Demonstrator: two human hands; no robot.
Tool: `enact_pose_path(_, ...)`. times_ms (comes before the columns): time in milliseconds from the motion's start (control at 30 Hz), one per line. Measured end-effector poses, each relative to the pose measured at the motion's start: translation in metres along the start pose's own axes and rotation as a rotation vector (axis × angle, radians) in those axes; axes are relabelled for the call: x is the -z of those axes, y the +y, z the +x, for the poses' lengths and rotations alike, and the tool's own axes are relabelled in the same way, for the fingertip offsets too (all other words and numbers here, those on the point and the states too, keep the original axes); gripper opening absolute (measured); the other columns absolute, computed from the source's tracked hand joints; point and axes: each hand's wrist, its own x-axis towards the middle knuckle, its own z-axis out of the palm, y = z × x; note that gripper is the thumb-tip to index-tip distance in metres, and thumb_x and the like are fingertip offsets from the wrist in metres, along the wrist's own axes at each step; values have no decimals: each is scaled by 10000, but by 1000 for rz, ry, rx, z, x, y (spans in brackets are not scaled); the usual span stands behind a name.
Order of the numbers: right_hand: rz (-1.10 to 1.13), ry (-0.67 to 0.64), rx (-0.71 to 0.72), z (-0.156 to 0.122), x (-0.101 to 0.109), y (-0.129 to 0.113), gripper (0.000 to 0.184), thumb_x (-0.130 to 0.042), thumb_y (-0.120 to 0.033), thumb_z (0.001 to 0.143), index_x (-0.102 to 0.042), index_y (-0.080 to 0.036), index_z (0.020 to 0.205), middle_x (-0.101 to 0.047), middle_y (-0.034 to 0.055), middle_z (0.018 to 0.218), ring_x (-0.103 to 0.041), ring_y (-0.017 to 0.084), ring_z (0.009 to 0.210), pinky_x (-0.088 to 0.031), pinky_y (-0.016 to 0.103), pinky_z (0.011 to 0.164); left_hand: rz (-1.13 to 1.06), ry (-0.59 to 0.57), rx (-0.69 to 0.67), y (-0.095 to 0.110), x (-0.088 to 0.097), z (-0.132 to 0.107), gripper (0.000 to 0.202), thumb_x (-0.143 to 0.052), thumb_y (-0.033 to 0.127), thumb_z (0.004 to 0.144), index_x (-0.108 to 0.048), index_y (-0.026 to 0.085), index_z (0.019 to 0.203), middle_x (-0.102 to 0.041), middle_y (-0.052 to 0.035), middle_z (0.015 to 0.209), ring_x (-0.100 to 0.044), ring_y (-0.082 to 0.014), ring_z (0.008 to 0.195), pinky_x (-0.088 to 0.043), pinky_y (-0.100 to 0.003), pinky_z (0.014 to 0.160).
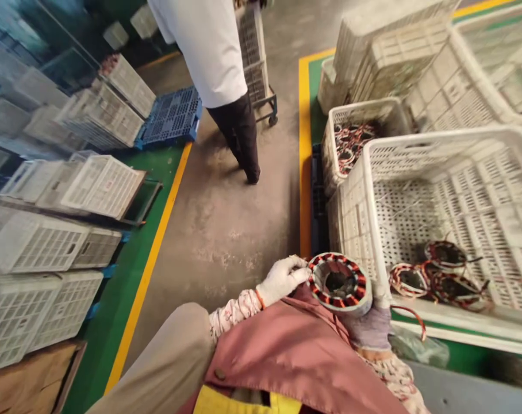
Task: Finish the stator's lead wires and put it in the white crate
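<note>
A ring-shaped motor stator (361, 292), with red-and-black windings around its open bore, is held over my lap. My left hand (284, 279), in a white glove, has its fingers closed at the stator's left rim, where wires hang down. On the other side my right hand (371, 329), in a greyish glove, supports the stator from beneath and the right; its fingers are mostly hidden. Just right of it, a large white perforated crate (451, 141) has several wound stators (448, 284) on its floor. A red wire (410, 316) sticks out near my right hand.
A smaller crate (367, 106) of wound parts stands behind the large one, beside stacked crates (390, 57). A person (213, 57) in a white top stands in the aisle by a wheeled cart (256, 75). Crates (41, 236) and a blue pallet (170, 118) line the left.
</note>
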Motion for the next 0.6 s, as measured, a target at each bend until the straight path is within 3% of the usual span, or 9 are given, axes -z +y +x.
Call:
enact_pose_path(100,23,79,-113,22,-29,-23,352,-703,-548,557,-727,-284,788,-725,22,960,-634,278,1064,-475,457,990,-43,3,63,14,11,35,237,-570,372,784,-610,140,811,-609,-19,764,-536,-127,705,-450,-261,699)
enact_pose_path(233,1,-54,-173,44,-81,-54,377,-720,-502,563,-740,-241,834,-721,62,985,-652,318,1023,-471,505,990,-155,23,173,44,30,74,317,-581,435,759,-611,128,832,-591,-12,723,-498,-106,626,-428,-256,631)
enact_pose_path(333,-2,-79,-234,63,-114,-75,421,-758,-480,541,-747,-223,874,-722,78,969,-677,329,934,-522,505,911,-201,108,218,58,44,101,334,-607,430,729,-622,127,870,-589,-8,714,-500,-101,601,-420,-256,614)
enact_pose_path(533,-21,-89,-281,128,-160,-104,541,-813,-432,480,-738,-186,955,-716,108,991,-694,300,846,-593,398,728,-457,352,364,58,72,160,377,-684,408,628,-605,135,876,-584,4,698,-496,-76,544,-406,-234,560)
enact_pose_path(600,-32,-133,-186,156,-176,-110,509,-804,-402,533,-727,-179,984,-715,117,990,-695,294,838,-589,398,744,-497,370,409,57,86,188,419,-716,421,591,-599,138,876,-575,12,669,-483,-74,518,-389,-228,524)
